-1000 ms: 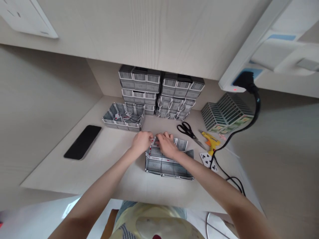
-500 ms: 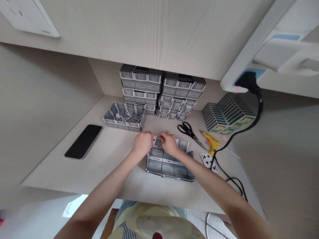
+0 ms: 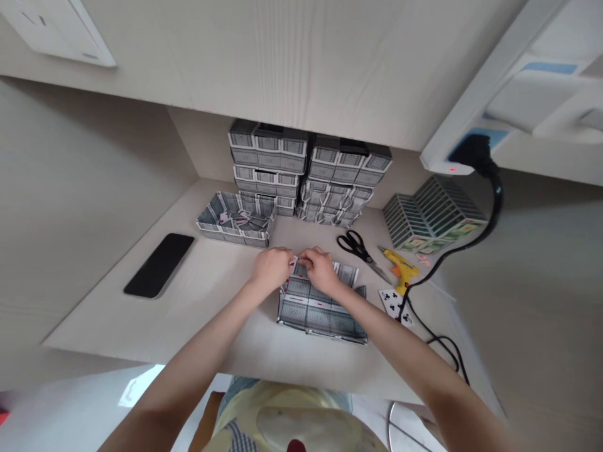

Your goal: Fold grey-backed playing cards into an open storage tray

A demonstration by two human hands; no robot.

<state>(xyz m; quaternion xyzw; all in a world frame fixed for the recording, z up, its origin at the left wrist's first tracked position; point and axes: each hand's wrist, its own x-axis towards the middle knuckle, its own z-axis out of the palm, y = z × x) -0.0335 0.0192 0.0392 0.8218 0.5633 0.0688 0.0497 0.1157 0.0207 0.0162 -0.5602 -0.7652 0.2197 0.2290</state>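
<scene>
left hand (image 3: pixel 270 269): pinching card tray (image 3: pixel 320 312) far rim | right hand (image 3: pixel 321 271): pinching same rim

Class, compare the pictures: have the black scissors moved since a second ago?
No. The scissors keep the same spot, just left of the yellow glue gun and in front of the stacked card boxes.

We count two hands (left hand (image 3: pixel 271 270), right hand (image 3: pixel 323 271)), one phone (image 3: pixel 159 265), one scissors (image 3: pixel 358 246), one glue gun (image 3: pixel 400 269), two open trays (near tray (image 3: pixel 320 316), far tray (image 3: pixel 235 221)) and two box stacks (left stack (image 3: pixel 267 164), right stack (image 3: pixel 346 182)).
</scene>
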